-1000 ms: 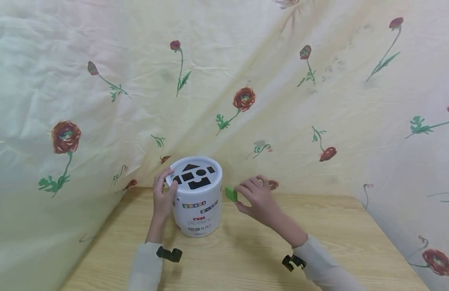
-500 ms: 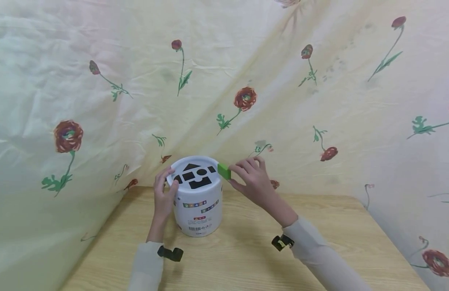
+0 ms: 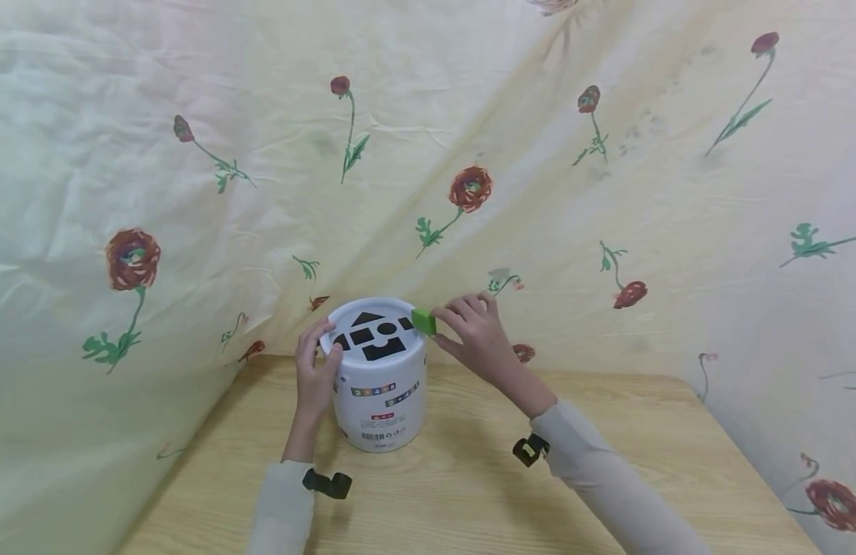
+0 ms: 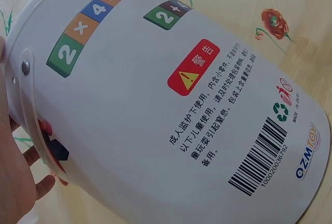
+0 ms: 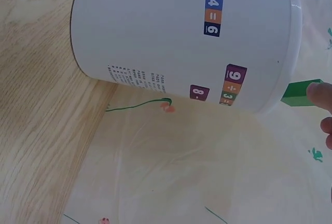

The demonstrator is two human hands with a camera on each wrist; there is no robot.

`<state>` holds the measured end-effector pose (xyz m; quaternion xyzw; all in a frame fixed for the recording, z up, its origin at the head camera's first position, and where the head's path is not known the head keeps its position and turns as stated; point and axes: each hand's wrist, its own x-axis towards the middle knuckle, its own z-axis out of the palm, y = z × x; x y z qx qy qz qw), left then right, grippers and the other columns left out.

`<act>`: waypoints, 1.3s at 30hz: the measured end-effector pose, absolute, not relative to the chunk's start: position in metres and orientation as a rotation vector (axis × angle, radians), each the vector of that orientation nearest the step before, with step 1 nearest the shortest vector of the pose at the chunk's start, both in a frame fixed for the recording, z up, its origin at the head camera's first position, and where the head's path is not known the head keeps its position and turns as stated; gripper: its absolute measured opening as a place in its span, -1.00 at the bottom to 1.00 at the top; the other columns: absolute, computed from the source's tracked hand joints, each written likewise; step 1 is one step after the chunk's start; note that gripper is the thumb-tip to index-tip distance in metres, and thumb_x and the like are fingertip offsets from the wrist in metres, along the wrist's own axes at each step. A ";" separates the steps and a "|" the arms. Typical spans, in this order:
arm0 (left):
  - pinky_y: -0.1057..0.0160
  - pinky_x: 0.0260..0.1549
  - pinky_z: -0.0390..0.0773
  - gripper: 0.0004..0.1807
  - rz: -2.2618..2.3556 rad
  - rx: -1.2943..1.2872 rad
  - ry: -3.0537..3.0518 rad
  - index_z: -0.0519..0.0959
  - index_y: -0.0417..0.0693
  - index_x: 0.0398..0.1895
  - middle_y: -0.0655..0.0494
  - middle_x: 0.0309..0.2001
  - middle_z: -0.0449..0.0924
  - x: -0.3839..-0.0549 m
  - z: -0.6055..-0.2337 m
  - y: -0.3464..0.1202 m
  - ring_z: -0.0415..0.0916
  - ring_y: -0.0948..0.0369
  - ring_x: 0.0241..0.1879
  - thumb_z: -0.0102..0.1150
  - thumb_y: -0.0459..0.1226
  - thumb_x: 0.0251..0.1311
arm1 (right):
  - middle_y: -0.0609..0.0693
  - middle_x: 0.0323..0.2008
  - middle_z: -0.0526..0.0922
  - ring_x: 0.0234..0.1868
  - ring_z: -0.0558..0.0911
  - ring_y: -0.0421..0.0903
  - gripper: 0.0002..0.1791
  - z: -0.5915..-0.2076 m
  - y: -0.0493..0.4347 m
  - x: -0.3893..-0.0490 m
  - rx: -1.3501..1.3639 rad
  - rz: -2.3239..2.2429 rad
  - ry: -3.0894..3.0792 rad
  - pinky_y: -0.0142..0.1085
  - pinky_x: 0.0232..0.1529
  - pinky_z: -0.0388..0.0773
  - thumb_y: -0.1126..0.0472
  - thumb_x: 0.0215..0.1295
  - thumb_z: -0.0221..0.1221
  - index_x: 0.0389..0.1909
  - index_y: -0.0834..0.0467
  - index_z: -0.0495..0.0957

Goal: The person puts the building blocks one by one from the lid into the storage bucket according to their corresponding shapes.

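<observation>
A white shape-sorter bucket (image 3: pixel 379 401) stands upright on the table, its lid (image 3: pixel 342 317) cut with several dark holes, among them a triangle, a square and a circle. My left hand (image 3: pixel 313 379) grips the bucket's upper left rim, with the thumb at the lid's edge. In the left wrist view, fingers (image 4: pixel 44 185) show beside the white carry handle (image 4: pixel 39 125). My right hand (image 3: pixel 478 338) pinches a green block (image 3: pixel 424 321) at the lid's right edge, close to a small rectangular hole. The right wrist view shows the block (image 5: pixel 298 94) at the rim; whether it touches is unclear.
The bucket rests on a light wooden table (image 3: pixel 456 493), towards its back edge. A flowered cloth (image 3: pixel 414 139) hangs behind and along both sides. Black wrist-camera mounts (image 3: pixel 532 449) sit at both sleeves.
My right hand has lifted the green block from beside the bucket up to the lid's right edge, moving left. The left hand has kept its hold on the rim.
</observation>
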<state>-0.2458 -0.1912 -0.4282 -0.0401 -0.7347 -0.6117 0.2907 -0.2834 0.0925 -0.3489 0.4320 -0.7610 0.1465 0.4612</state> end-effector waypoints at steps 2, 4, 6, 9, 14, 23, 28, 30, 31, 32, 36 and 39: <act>-0.28 0.49 0.09 -0.52 -1.630 -0.100 -1.961 0.45 0.04 0.36 0.12 0.50 0.23 -0.246 -0.428 -0.191 0.09 0.04 0.50 0.07 -0.18 0.38 | 0.05 -0.21 0.69 -0.11 0.57 0.03 -0.57 -0.348 0.092 -0.286 1.066 0.363 -1.879 0.05 0.05 0.37 0.18 0.00 0.56 -0.08 0.12 0.67; -0.27 0.50 0.08 -0.52 -1.630 -0.098 -1.963 0.45 0.05 0.36 0.13 0.50 0.23 -0.246 -0.428 -0.192 0.09 0.05 0.50 0.06 -0.17 0.38 | 0.05 -0.21 0.69 -0.11 0.57 0.03 -0.57 -0.348 0.091 -0.289 1.068 0.363 -1.890 0.05 0.06 0.37 0.17 0.01 0.55 -0.07 0.11 0.68; -0.27 0.51 0.08 -0.52 -1.635 -0.104 -1.959 0.45 0.05 0.36 0.13 0.49 0.23 -0.245 -0.428 -0.192 0.09 0.06 0.50 0.06 -0.17 0.38 | 0.04 -0.20 0.69 -0.11 0.57 0.02 -0.58 -0.347 0.090 -0.291 1.070 0.360 -1.909 0.05 0.08 0.38 0.16 0.04 0.54 -0.06 0.10 0.68; -0.25 0.51 0.07 -0.52 -1.642 -0.117 -1.952 0.45 0.05 0.35 0.12 0.48 0.23 -0.245 -0.428 -0.192 0.10 0.07 0.49 0.06 -0.18 0.38 | 0.03 -0.18 0.69 -0.10 0.57 0.02 -0.60 -0.345 0.089 -0.293 1.081 0.352 -1.935 0.07 0.11 0.39 0.15 0.08 0.52 -0.05 0.10 0.69; -0.25 0.52 0.06 -0.52 -1.635 -0.110 -1.961 0.45 0.07 0.36 0.13 0.49 0.22 -0.246 -0.429 -0.192 0.09 0.08 0.49 0.06 -0.15 0.38 | 0.03 -0.17 0.70 -0.08 0.56 0.02 -0.60 -0.342 0.086 -0.295 1.111 0.354 -1.986 0.09 0.14 0.39 0.17 0.10 0.50 -0.02 0.10 0.69; -0.27 0.50 0.11 -0.52 -1.629 -0.106 -1.968 0.45 0.09 0.36 0.15 0.50 0.22 -0.247 -0.429 -0.191 0.09 0.08 0.49 0.05 -0.14 0.39 | 0.01 -0.17 0.68 -0.06 0.53 0.03 -0.60 -0.333 0.079 -0.298 1.109 0.250 -2.051 0.09 0.16 0.38 0.17 0.13 0.49 0.01 0.07 0.68; -0.27 0.50 0.10 -0.52 -1.635 -0.109 -1.965 0.45 0.08 0.36 0.14 0.50 0.22 -0.247 -0.429 -0.192 0.09 0.06 0.49 0.06 -0.13 0.39 | 0.02 -0.16 0.67 -0.04 0.52 0.04 -0.61 -0.326 0.074 -0.301 1.104 0.224 -2.105 0.09 0.17 0.37 0.17 0.14 0.48 0.02 0.06 0.69; -0.27 0.50 0.10 -0.51 -1.635 -0.111 -1.961 0.45 0.07 0.36 0.13 0.50 0.22 -0.247 -0.429 -0.192 0.10 0.05 0.49 0.06 -0.13 0.38 | 0.02 -0.15 0.67 -0.03 0.52 0.04 -0.62 -0.324 0.073 -0.303 1.098 0.217 -2.127 0.09 0.18 0.36 0.16 0.15 0.47 0.01 0.05 0.69; -0.27 0.50 0.11 -0.51 -1.634 -0.110 -1.960 0.45 0.07 0.36 0.13 0.50 0.22 -0.246 -0.428 -0.192 0.10 0.05 0.49 0.07 -0.13 0.38 | 0.02 -0.15 0.67 -0.03 0.52 0.04 -0.62 -0.324 0.072 -0.304 1.095 0.214 -2.139 0.09 0.18 0.36 0.16 0.16 0.46 0.01 0.05 0.69; -0.26 0.50 0.11 -0.51 -1.635 -0.109 -1.959 0.45 0.07 0.36 0.13 0.49 0.22 -0.246 -0.428 -0.192 0.10 0.06 0.49 0.07 -0.13 0.38 | 0.03 -0.14 0.67 -0.03 0.52 0.04 -0.63 -0.324 0.071 -0.305 1.092 0.211 -2.149 0.09 0.18 0.35 0.16 0.16 0.46 0.01 0.05 0.69; -0.24 0.50 0.12 -0.51 -1.634 -0.096 -1.969 0.45 0.10 0.36 0.15 0.49 0.22 -0.246 -0.427 -0.191 0.10 0.08 0.48 0.06 -0.11 0.38 | 0.02 -0.13 0.67 -0.04 0.51 0.03 -0.64 -0.323 0.068 -0.307 1.074 0.202 -2.186 0.08 0.18 0.35 0.15 0.17 0.46 0.01 0.04 0.69; -0.23 0.50 0.12 -0.51 -1.635 -0.094 -1.971 0.45 0.10 0.36 0.15 0.49 0.22 -0.246 -0.427 -0.191 0.09 0.08 0.48 0.05 -0.11 0.38 | 0.02 -0.12 0.67 -0.04 0.50 0.03 -0.64 -0.324 0.066 -0.308 1.062 0.197 -2.216 0.09 0.19 0.35 0.15 0.19 0.44 0.02 0.04 0.69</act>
